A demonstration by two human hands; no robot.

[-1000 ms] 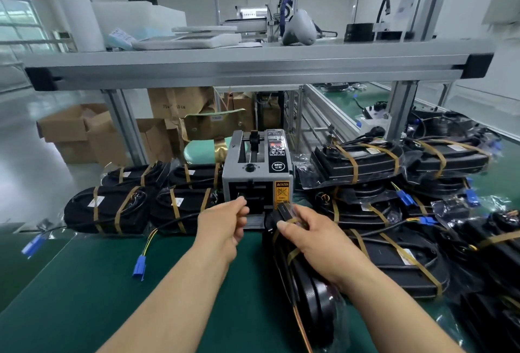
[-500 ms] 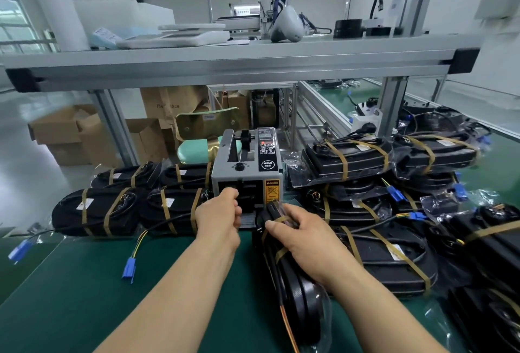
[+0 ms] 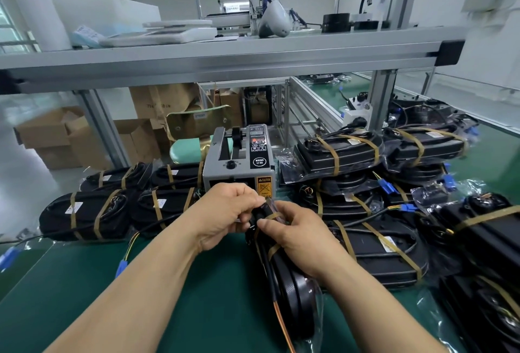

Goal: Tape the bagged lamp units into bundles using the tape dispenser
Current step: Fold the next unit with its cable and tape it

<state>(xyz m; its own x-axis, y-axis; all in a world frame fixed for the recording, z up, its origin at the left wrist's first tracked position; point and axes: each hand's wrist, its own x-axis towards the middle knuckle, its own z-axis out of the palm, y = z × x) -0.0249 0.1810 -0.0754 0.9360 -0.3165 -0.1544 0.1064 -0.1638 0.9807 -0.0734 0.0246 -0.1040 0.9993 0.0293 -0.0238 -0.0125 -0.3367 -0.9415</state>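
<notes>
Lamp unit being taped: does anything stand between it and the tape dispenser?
Nothing visible. The lamp unit stands directly before the tape dispenser; the left hand and right hand hold its top end near the outlet.

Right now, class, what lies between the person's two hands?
In the head view, the top end of the bagged lamp unit, crossed by tan tape, lies between the left hand and right hand.
</notes>
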